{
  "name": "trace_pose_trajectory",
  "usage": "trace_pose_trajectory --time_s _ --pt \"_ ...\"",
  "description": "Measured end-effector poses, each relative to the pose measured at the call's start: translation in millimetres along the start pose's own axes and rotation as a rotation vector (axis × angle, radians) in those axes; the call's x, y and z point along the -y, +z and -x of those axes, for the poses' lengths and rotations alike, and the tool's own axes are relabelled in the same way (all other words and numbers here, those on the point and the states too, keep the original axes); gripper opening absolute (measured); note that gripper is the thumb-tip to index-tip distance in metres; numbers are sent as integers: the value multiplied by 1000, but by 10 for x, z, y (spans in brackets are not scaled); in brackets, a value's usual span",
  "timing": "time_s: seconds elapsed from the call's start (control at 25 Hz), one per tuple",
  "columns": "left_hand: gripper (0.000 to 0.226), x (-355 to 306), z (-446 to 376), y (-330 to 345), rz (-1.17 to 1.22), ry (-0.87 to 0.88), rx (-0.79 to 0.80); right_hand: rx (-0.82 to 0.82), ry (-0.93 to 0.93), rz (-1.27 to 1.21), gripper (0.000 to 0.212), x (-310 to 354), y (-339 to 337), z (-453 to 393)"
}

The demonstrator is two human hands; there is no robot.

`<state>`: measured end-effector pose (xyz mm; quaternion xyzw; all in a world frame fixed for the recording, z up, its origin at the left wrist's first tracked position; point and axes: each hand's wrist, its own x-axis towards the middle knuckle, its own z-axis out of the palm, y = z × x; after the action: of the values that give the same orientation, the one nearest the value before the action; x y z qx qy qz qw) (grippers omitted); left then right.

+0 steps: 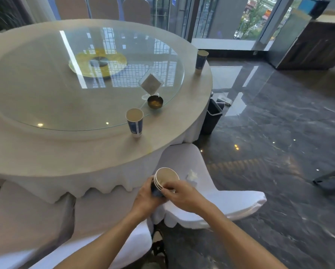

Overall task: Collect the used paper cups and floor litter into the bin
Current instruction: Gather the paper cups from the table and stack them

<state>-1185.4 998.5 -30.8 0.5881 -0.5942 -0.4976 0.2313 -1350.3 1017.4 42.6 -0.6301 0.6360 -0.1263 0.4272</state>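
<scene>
A stack of nested blue-and-white paper cups (165, 178) is held below the table edge, tilted with its mouth toward me. My left hand (146, 196) grips the stack's body and my right hand (182, 193) pinches its rims. One blue paper cup (135, 122) stands upright on the round table (46, 152) near its front right. Another cup (201, 60) stands at the table's far right edge. A dark bin (211, 119) sits on the floor to the right of the table. A crumpled white tissue (192, 175) lies on the chair seat beside my right hand.
A glass turntable (46, 84) covers the table's middle, bearing a dark ashtray (155, 101) and a clear card stand (150, 84). White-covered chairs (221, 199) stand right under my hands and at lower left. Some pale litter (224, 100) lies on the glossy dark floor beyond the bin.
</scene>
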Motion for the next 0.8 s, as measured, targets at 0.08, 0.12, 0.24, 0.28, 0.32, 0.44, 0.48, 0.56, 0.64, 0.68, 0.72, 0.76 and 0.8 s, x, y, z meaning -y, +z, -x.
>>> trace_pose_trajectory --time_s 0.08,0.12,0.24,0.28,0.32,0.44,0.48,0.56,0.64,0.68,0.72,0.76,0.8 --pt "69 -71 -276 180 17 11 31 15 36 20 27 -153 -221 -170" --pt "70 -106 -384 254 32 6 44 26 45 33 26 -213 -330 -257" --pt "75 -153 -653 398 63 -35 39 42 62 45 24 -364 -578 -536" --pt "76 -156 -725 406 67 -55 28 39 66 43 24 -392 -627 -621" --pt "75 -156 -790 401 63 -67 18 35 68 27 25 -406 -669 -694" --pt "71 -113 -954 374 67 -118 -8 44 68 -62 25 -448 -740 -877" --pt "70 -88 -993 371 67 -137 -16 40 74 -108 24 -479 -763 -944" --pt "73 -32 -1050 407 82 -193 -44 8 103 -195 24 -610 -836 -1093" --pt "81 23 -1055 471 116 -243 -85 -26 138 -208 28 -858 -908 -1243" --pt "85 67 -1064 528 129 -277 -105 -30 162 -177 35 -1041 -942 -1341" --pt "88 129 -1083 586 138 -304 -120 -26 186 -128 46 -1229 -978 -1443" --pt "89 197 -1094 655 143 -326 -129 -11 212 -70 57 -1431 -999 -1543" --pt "89 243 -1108 718 140 -349 -139 14 230 -5 67 -1636 -1011 -1653"
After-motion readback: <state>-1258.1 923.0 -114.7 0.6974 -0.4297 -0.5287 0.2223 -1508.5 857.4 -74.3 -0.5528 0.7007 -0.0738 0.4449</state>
